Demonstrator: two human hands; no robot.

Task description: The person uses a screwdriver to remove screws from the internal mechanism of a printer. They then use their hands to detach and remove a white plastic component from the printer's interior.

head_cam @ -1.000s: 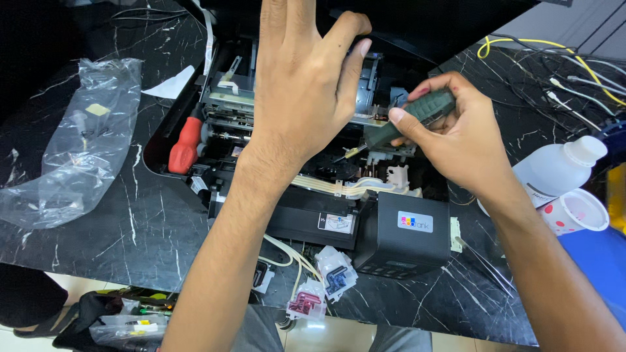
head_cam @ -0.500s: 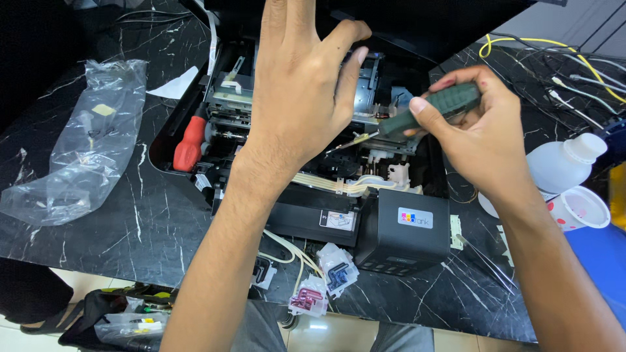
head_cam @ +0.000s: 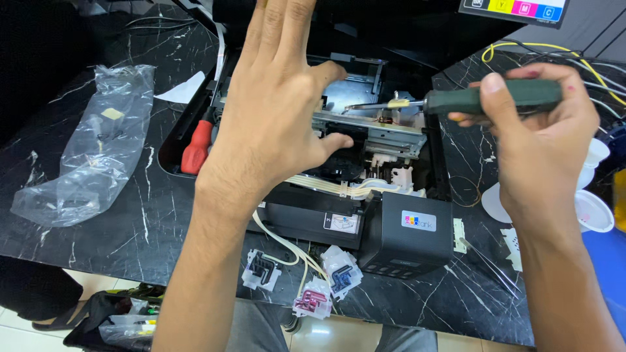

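Holding a green-handled screwdriver [head_cam: 456, 101] in a closed grip, the right hand [head_cam: 535, 140] aimed its tip at the metal rail inside the opened printer [head_cam: 365, 140]. The left hand [head_cam: 277, 124] lay spread, fingers unclenched, braced on the mechanism. Judged step: working 1 fastener; the next move called for seating the tip squarely. Room was tight: the raised lid above, the ink tank block [head_cam: 407, 234] in front, the red-handled tool [head_cam: 195, 146] lying at the left edge.

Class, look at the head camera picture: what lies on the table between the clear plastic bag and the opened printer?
A red-handled screwdriver lies between the plastic bag and printer, against the printer's edge.
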